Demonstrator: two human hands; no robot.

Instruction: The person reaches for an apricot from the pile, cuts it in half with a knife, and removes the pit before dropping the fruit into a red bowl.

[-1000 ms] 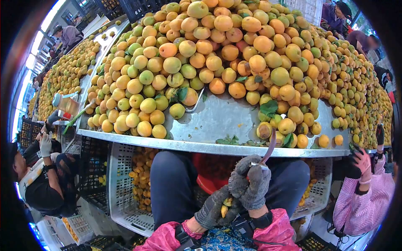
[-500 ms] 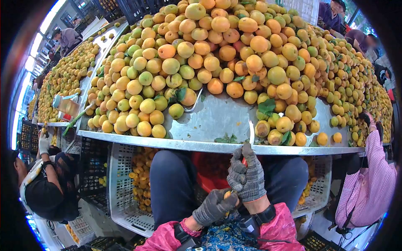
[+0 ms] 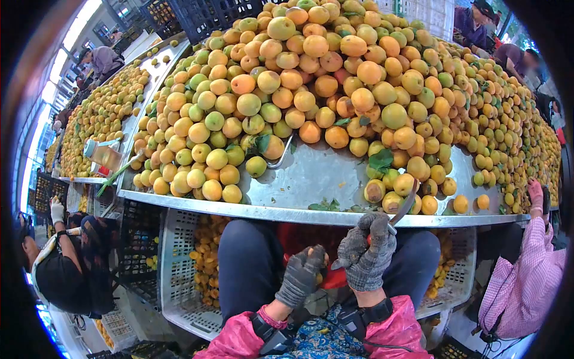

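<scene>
My right hand point(image 3: 366, 251), in a grey glove, is closed round the handle of a knife point(image 3: 405, 203); the curved blade points up and right over the table edge. Just left of it, my left hand point(image 3: 302, 275), also gloved, is closed on a piece of orange-yellow fruit, of which only a little shows between the fingers. Both hands are above my lap, apart from each other. Beyond them a large heap of yellow-orange fruit point(image 3: 315, 46) lies on the metal table point(image 3: 299, 173).
A red basin point(image 3: 335, 279) sits between my knees. White crates point(image 3: 176, 263) with fruit pieces stand under the table. Co-workers sit at the left point(image 3: 66, 269) and right point(image 3: 520, 281). A bottle point(image 3: 103, 154) lies at the table's left, beside a metal hook point(image 3: 284, 154).
My hands have moved apart, the left one up and leftward, the right one slightly right. The knife blade has swung from upright to tilted right. The right co-worker's hand has shifted.
</scene>
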